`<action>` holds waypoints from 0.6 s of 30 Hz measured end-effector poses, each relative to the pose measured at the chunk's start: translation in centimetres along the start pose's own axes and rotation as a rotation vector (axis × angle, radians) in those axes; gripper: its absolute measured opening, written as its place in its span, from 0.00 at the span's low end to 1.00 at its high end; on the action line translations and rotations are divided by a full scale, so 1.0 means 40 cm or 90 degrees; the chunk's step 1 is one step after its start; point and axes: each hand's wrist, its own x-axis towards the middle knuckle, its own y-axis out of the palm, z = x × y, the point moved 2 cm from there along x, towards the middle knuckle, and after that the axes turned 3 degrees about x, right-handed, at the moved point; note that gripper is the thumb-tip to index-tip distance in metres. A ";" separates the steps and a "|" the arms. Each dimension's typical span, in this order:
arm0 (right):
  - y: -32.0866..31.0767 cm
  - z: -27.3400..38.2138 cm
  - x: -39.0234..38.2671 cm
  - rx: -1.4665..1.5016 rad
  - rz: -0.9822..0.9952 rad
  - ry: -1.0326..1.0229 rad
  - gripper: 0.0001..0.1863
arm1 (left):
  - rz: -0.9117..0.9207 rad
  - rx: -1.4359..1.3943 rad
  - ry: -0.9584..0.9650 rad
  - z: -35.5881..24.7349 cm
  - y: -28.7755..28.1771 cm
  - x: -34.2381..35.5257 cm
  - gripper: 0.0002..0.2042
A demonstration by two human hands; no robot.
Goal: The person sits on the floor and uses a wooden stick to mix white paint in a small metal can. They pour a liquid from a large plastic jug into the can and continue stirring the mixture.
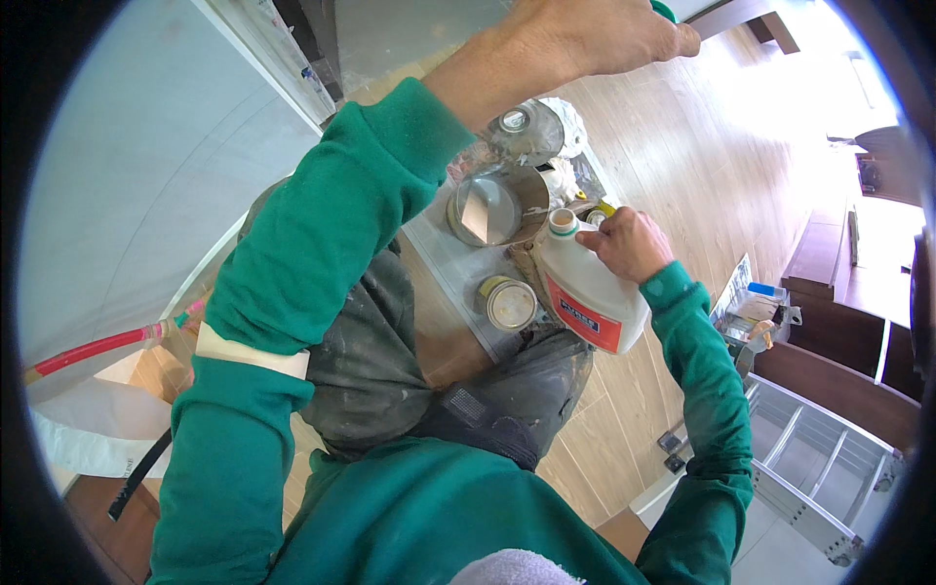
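My right hand (634, 244) grips the handle of a white plastic jug (595, 278) with a red label. The jug leans to one side, and its uncapped mouth (563, 220) has a green ring below the rim. My left hand (585, 37) is raised at the top of the view, fingers closed on a green cap (663, 10), only partly seen. Left of the jug stands a wide open can (487, 210) with a flat beige piece inside. A smaller lidded tin (511, 304) sits nearer to me.
A greyish sheet (439, 258) lies under the cans on the wood-look floor. Behind them is a metal can (526, 132) with a round cap. An aluminium ladder (809, 448) lies at the right, near dark brown boards (809, 370). A white panel (146, 146) rises on the left.
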 end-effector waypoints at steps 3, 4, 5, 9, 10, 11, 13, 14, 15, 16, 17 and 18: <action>0.021 0.023 0.043 -0.045 0.005 -0.009 0.26 | -0.017 0.016 0.027 0.010 0.006 -0.007 0.18; 0.028 0.027 0.052 -0.059 -0.006 -0.017 0.27 | -0.007 0.014 0.041 0.015 0.008 -0.009 0.18; 0.033 0.030 0.061 -0.080 -0.017 -0.020 0.27 | 0.003 0.011 0.056 0.020 0.010 -0.009 0.18; 0.046 0.043 0.105 -0.096 0.026 -0.004 0.28 | -0.003 0.018 0.060 0.016 0.013 -0.011 0.18; 0.048 0.047 0.114 -0.096 0.030 -0.005 0.28 | 0.012 0.015 0.042 0.014 0.012 -0.012 0.18; 0.050 0.051 0.123 -0.096 0.034 -0.005 0.29 | 0.026 0.013 0.025 0.009 0.011 -0.013 0.18; 0.054 0.059 0.142 -0.098 0.044 0.004 0.29 | 0.052 0.010 0.002 0.003 0.008 -0.015 0.18; 0.055 0.061 0.151 -0.097 0.046 0.003 0.30 | 0.063 0.009 -0.002 0.002 0.006 -0.016 0.18; 0.056 0.062 0.158 -0.109 0.047 0.013 0.30 | 0.063 0.012 0.004 0.000 0.004 -0.016 0.18; 0.058 0.064 0.165 -0.119 0.045 0.018 0.31 | 0.064 0.015 0.011 -0.001 0.004 -0.017 0.19; 0.060 0.066 0.170 -0.128 0.043 0.022 0.31 | 0.054 0.022 0.027 -0.001 0.003 -0.018 0.19; 0.062 0.068 0.174 -0.130 0.050 0.024 0.32 | 0.045 0.028 0.044 -0.003 0.005 -0.017 0.19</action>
